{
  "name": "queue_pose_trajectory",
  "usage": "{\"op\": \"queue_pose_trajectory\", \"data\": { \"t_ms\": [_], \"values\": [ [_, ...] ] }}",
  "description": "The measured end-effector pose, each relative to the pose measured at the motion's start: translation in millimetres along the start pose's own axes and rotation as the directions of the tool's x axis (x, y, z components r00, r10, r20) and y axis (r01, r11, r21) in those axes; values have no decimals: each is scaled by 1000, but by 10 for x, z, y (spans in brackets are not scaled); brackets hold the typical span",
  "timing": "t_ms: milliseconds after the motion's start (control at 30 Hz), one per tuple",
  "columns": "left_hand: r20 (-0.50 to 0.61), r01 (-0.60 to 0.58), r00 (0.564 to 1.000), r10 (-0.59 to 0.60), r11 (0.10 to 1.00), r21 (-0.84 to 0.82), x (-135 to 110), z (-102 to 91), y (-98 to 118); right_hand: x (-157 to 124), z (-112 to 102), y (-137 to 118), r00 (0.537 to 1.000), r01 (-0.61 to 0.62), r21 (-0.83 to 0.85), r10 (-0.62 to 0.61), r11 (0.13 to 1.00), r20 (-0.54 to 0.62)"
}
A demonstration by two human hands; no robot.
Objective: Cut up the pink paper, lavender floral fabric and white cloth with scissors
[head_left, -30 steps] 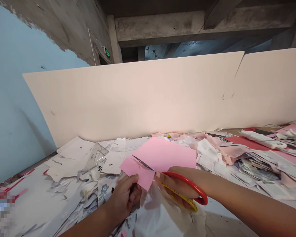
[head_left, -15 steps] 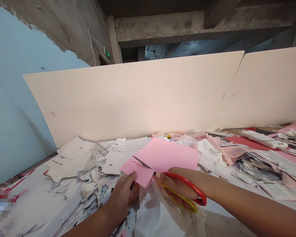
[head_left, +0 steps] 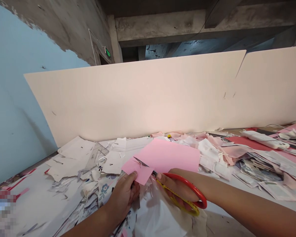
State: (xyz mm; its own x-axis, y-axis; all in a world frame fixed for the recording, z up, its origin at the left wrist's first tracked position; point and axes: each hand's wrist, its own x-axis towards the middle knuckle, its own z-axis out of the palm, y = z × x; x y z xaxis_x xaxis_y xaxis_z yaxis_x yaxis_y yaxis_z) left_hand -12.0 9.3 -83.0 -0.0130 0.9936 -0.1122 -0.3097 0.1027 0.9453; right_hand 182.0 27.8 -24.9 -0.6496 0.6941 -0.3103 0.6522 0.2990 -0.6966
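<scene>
My left hand (head_left: 122, 197) pinches the near left corner of a pink sheet of paper (head_left: 170, 154), held just above a table heaped with scraps. My right hand (head_left: 179, 189) is closed through the handles of scissors (head_left: 185, 194) that have one red loop and one yellow loop. Their thin dark blades lie across the pink sheet near its left corner, partway into a cut. A small flap of pink paper hangs beside my left thumb. Both forearms reach in from the bottom edge.
White and pink paper scraps (head_left: 84, 164) cover the table. A crumpled white plastic bag (head_left: 160, 217) lies under my hands. A tall beige board (head_left: 148, 98) stands along the back. A white power strip (head_left: 263, 139) and stacked printed sheets (head_left: 256, 168) lie at the right.
The scissors have worked a little further into the pink sheet. The flap near my left hand has become smaller and dropped slightly. Both hands have stayed almost in place.
</scene>
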Motion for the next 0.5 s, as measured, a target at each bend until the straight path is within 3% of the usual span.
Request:
{"op": "queue_pose_trajectory", "data": {
  "t_ms": [333,500],
  "values": [
    [-1,6,1000,-6,1000,-24,7,7,31,-34,1,-55,998,-63,6,63,998,-12],
    [49,11,999,-8,998,-69,35,-61,-27,-82,-55,-159,999,-22,-41,21,999,-38]
  ]
}}
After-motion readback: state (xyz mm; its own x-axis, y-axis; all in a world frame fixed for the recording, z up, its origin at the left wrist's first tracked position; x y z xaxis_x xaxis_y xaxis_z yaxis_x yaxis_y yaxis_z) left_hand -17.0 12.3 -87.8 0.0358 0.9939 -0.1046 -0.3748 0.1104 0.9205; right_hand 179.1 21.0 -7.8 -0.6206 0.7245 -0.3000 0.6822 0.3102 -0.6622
